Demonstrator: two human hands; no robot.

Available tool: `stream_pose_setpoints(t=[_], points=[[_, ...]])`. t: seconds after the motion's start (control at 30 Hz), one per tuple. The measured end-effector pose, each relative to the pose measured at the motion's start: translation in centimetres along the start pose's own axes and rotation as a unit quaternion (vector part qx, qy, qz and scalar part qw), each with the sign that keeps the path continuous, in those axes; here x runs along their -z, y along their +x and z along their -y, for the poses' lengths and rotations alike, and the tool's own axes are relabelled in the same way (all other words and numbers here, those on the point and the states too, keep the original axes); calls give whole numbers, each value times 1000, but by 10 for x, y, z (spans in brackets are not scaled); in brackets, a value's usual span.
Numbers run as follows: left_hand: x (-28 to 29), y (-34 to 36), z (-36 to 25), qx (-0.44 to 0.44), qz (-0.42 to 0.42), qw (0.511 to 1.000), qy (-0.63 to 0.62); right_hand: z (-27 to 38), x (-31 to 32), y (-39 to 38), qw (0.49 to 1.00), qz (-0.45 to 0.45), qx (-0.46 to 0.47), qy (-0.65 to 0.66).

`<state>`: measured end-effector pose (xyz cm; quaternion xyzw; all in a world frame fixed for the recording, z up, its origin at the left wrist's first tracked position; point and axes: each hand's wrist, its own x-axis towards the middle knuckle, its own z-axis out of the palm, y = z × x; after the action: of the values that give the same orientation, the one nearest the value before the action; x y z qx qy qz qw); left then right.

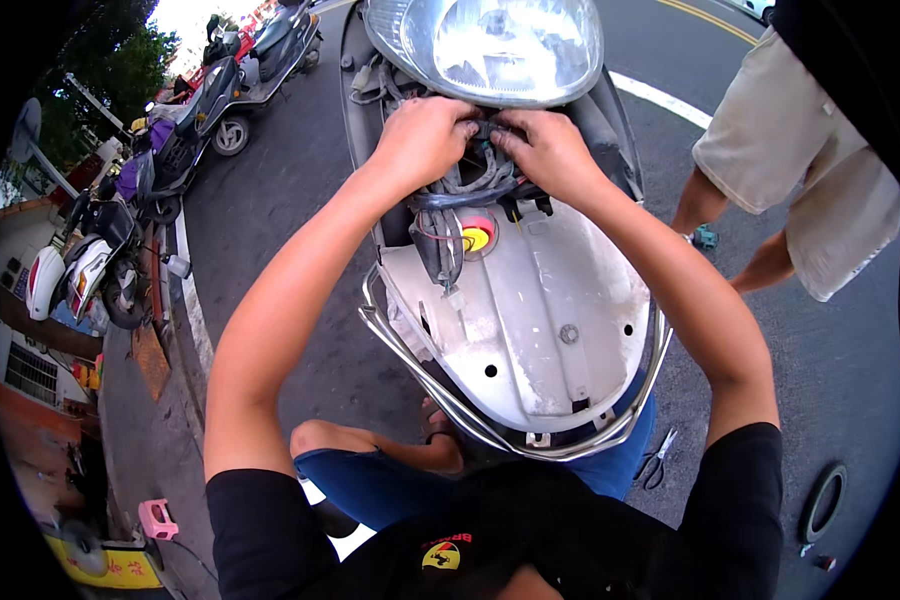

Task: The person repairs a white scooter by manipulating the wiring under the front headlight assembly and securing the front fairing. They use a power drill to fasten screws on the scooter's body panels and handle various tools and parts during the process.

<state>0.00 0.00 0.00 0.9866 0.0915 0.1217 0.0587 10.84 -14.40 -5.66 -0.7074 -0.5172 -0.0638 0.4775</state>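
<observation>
Under the scooter headlight (515, 45), my left hand (420, 145) and my right hand (545, 150) meet at a small dark connector (487, 130), their fingertips closed on it and partly covering it. Grey and black wiring (465, 180) runs just below my fingers, with a hanging bundle ending in a pale plug (457, 298). A round yellow and red part (478, 235) sits beside that bundle, on the scuffed pale front body panel (530, 320). A bent silver rail (615, 438) curves round the panel's lower edge, between my forearms.
A person in beige shorts (750, 120) stands close on the right. Scissors (656, 462) and a black ring (823, 505) lie on the asphalt, lower right. Parked scooters (185, 150) line the left, with a pink stool (158, 518) lower down.
</observation>
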Motion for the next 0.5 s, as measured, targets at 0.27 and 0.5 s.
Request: stream_pose_setpoints(t=[0.27,0.5], points=[[-22,-133,58,52,-355,918,-169,-16,-9,-75,981,-144,132,-13],[-160,-225,150,442,-338,425,-714,-13,-23,-69,974,-188,129,19]])
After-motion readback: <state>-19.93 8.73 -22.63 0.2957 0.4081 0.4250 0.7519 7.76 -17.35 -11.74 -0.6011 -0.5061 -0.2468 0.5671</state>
